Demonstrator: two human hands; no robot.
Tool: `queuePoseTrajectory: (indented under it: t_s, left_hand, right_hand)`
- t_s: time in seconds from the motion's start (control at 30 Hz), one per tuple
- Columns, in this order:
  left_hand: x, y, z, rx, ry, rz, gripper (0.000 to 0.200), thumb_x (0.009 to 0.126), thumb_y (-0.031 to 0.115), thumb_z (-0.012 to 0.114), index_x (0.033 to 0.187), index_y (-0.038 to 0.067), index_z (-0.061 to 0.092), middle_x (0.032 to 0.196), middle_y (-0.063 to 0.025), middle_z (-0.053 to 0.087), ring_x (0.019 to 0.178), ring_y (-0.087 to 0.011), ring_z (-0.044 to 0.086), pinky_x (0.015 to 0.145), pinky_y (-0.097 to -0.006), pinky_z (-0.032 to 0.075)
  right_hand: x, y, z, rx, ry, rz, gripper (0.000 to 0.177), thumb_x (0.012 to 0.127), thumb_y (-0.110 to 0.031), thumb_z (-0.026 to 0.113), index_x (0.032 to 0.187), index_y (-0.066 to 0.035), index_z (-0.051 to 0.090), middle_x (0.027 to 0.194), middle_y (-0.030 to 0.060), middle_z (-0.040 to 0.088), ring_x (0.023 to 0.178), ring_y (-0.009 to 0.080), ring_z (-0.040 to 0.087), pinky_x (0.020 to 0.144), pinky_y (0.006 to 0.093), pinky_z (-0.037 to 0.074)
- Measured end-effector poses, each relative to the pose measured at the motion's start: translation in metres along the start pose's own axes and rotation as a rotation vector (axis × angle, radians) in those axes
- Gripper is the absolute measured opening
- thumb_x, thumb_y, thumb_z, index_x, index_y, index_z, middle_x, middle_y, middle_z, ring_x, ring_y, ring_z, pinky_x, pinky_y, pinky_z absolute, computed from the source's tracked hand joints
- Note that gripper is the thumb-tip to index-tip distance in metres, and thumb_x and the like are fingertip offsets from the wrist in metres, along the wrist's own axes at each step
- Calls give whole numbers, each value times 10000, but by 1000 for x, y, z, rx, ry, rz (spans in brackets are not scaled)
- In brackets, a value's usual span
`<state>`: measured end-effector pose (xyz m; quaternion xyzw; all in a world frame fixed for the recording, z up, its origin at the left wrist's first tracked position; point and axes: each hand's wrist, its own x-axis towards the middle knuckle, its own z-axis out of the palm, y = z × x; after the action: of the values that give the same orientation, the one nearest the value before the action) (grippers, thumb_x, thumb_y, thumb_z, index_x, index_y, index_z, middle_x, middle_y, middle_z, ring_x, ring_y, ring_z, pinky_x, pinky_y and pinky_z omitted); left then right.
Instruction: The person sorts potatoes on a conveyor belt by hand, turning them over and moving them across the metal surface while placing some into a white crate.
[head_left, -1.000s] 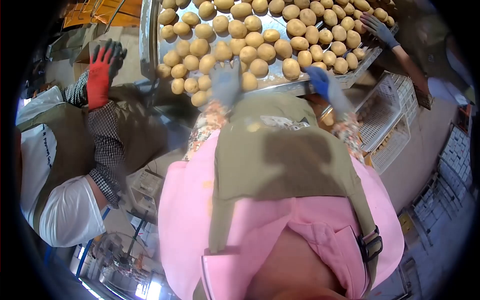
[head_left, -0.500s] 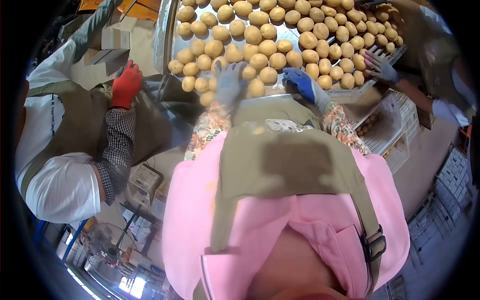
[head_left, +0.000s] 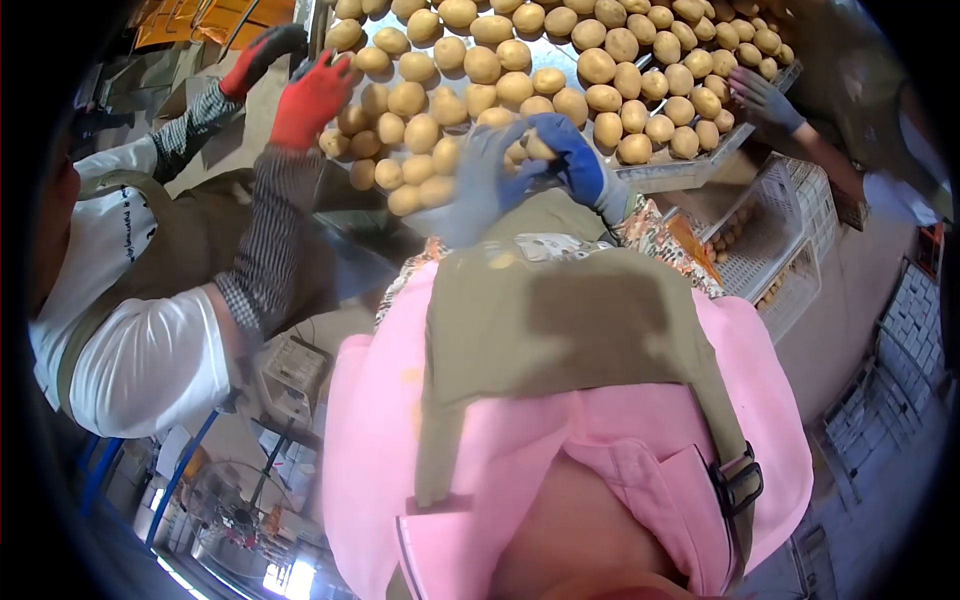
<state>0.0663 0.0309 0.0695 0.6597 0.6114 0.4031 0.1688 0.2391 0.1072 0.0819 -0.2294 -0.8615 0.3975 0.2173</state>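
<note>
Several yellow potatoes (head_left: 590, 65) cover a metal sorting table (head_left: 665, 177) at the top of the view. My right hand (head_left: 570, 155), in a blue glove, curls around a potato (head_left: 538, 148) at the table's near edge. My left hand (head_left: 482, 180), in a grey-blue glove, is blurred and touches the right hand from the left at the same potato. Whether its fingers are closed I cannot make out. Below the hands are my olive apron and pink clothing.
A co-worker on the left in a checked sleeve reaches onto the potatoes with red-gloved hands (head_left: 312, 95). Another person's grey-gloved hand (head_left: 765, 100) works at the table's right edge. White plastic crates (head_left: 775, 245) holding potatoes stand below it.
My hands have drawn together over one potato at the near edge. The co-worker's red-gloved hands have risen onto the potatoes at the left.
</note>
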Motion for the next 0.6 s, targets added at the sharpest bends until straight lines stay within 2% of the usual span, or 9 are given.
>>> queuePoseTrajectory:
  t_s: [0.07, 0.1, 0.13, 0.2, 0.27, 0.33, 0.47, 0.53, 0.6]
  left_hand:
    - [-10, 10, 0, 43, 83, -21, 534, 779, 200, 771, 1252, 100, 544, 1111, -131, 615, 1063, -316, 578, 927, -437, 460]
    - [-18, 6, -1, -290, 113, -301, 489, 828, 182, 738, 1258, 56, 539, 1150, -128, 616, 1092, -268, 575, 941, -390, 459]
    - [-25, 1, -4, -623, 141, -582, 448, 877, 164, 705, 1263, 12, 535, 1190, -126, 617, 1120, -219, 572, 955, -343, 458]
    - [-33, -22, -19, -502, 127, -612, 396, 938, 169, 634, 1273, -8, 521, 1208, -116, 606, 1081, -169, 583, 883, -274, 491]
    - [-39, -44, -37, -762, 227, -971, 380, 944, 193, 619, 1254, -11, 536, 1207, -138, 610, 1076, -196, 594, 897, -294, 489]
    - [-53, -71, -44, -347, 157, -784, 375, 940, 202, 616, 1244, -6, 548, 1199, -151, 614, 1061, -225, 605, 903, -321, 487]
    - [-42, -72, -35, 292, 65, -316, 383, 891, 211, 638, 1218, 20, 583, 1161, -189, 628, 1048, -336, 612, 945, -407, 461]
    - [-35, -57, -18, 255, -5, -220, 402, 872, 227, 596, 1235, 59, 558, 1291, -208, 538, 1197, -385, 485, 1027, -495, 335]
    - [-42, -65, 5, 530, -357, -179, 596, 883, 451, 569, 1423, 235, 436, 1515, -130, 328, 1391, -402, 275, 1123, -611, 146]
  right_hand:
    - [-20, 10, 5, 829, 190, 546, 436, 862, -41, 641, 1277, -95, 519, 1187, 91, 552, 1058, 202, 561, 915, 323, 488]
    - [-30, 9, -3, 995, 224, 560, 406, 863, -46, 642, 1251, -78, 528, 1151, 111, 555, 1016, 218, 578, 879, 318, 495]
    - [-40, 8, -15, 236, 253, 223, 301, 925, -104, 568, 1222, -59, 546, 1151, 105, 558, 1019, 209, 578, 882, 324, 476]
    - [-89, 28, -30, 1115, 353, 604, 303, 933, -145, 612, 1210, -44, 539, 1076, 35, 595, 965, 148, 569, 865, 273, 474]
    - [-151, 58, -63, 625, 64, 726, 296, 993, -265, 512, 1175, -40, 574, 1068, 49, 610, 966, 159, 568, 872, 289, 463]
    - [-183, 52, -98, 335, -278, 951, 329, 990, -308, 511, 1166, -45, 599, 1110, 68, 622, 1023, 189, 587, 919, 317, 454]
    - [-187, 49, -89, 59, -107, 1062, 320, 999, -281, 493, 1190, -44, 592, 1106, 63, 628, 1025, 192, 593, 934, 336, 463]
    - [-135, 37, -64, 777, 306, 942, 311, 988, -234, 509, 1215, -33, 580, 1091, 69, 619, 1009, 199, 588, 936, 338, 469]
    - [-82, 48, -34, 12, 31, 335, 285, 956, -131, 541, 1220, -30, 578, 1082, 84, 603, 992, 226, 574, 938, 333, 464]
